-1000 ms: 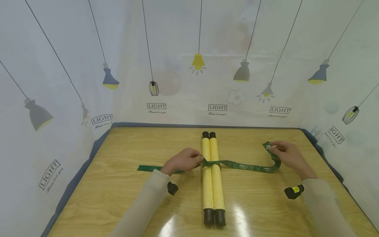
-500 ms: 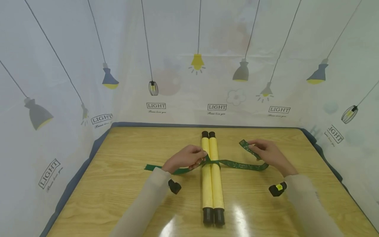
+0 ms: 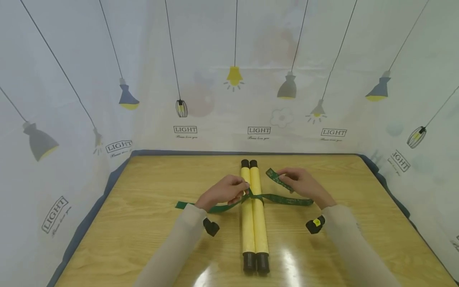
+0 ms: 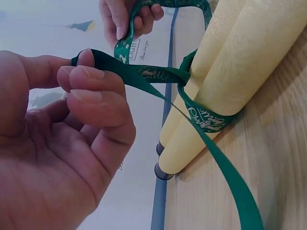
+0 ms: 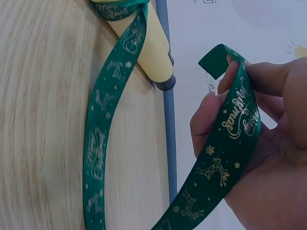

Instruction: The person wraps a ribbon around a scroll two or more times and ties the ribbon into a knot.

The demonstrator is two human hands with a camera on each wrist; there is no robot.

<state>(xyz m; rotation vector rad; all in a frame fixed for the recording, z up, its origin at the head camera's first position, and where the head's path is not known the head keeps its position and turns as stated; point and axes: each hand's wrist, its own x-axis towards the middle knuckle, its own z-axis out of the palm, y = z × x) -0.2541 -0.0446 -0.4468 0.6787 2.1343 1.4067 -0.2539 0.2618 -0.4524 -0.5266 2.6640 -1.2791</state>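
Two pale yellow scrolls (image 3: 254, 223) with dark end caps lie side by side on the table, pointing away from me. A green ribbon (image 4: 206, 120) with gold lettering and reindeer wraps round both near their middle. My left hand (image 3: 224, 189), just left of the scrolls, pinches a fold of the ribbon between thumb and fingers, making a loop. From that fold the left tail trails down onto the table. Right of the scrolls, my right hand (image 3: 301, 183) pinches the other tail near its end, which sticks out past the fingertips (image 5: 228, 84). That tail sags in a curve between hand and scrolls.
The wooden table (image 3: 150, 179) has a dark blue edge (image 3: 186, 152) at the back and sides. Behind it hangs a pale backdrop (image 3: 215, 40) printed with lamps. Small black cameras (image 3: 210, 227) sit at both wrists.
My right hand has moved left toward the scrolls, carrying its ribbon end, so that tail slackens. My left hand has stayed near the scrolls, pulling the fold slightly up and over their left side.
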